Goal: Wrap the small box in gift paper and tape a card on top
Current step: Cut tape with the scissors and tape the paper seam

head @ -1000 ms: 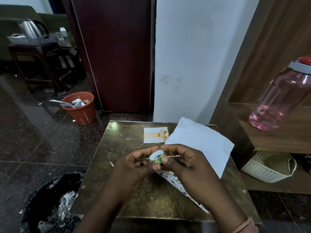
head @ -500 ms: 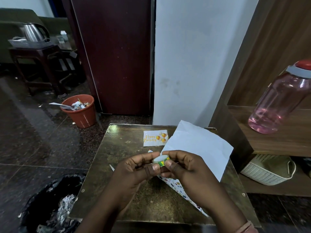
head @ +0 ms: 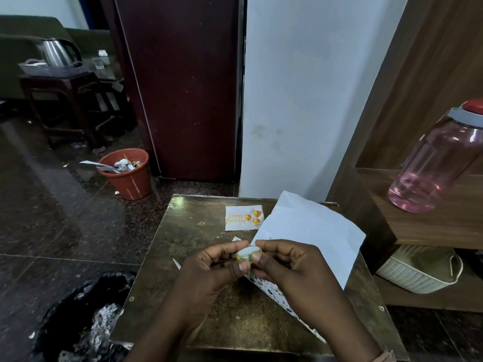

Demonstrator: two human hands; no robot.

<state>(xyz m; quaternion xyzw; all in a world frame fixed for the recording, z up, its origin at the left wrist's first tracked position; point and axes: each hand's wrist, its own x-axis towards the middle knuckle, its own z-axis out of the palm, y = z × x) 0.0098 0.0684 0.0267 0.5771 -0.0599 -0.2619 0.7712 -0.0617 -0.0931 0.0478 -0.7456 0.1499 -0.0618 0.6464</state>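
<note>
box: unseen | bottle (head: 439,163): cut by right edge | gift paper (head: 311,231): part-hidden

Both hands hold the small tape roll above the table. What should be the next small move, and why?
Probably peel a short strip free. Left hand and right hand both pinch the small green-and-white tape roll, while the white patterned gift paper lies untaped and the Happy Birthday card lies loose.

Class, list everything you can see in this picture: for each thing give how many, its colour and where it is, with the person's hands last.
Small tape roll: one, green and white, pinched between both hands.
White-backed patterned gift paper: one sheet, table's right, partly lifted.
Happy Birthday card: one, white and gold, table's far side.
Brass-coloured table: one, centre.
Pink water bottle: one, right shelf.
Orange bin: one, floor.
Steel kettle: one, far left.
Left hand, right hand: two, above the table.
</note>
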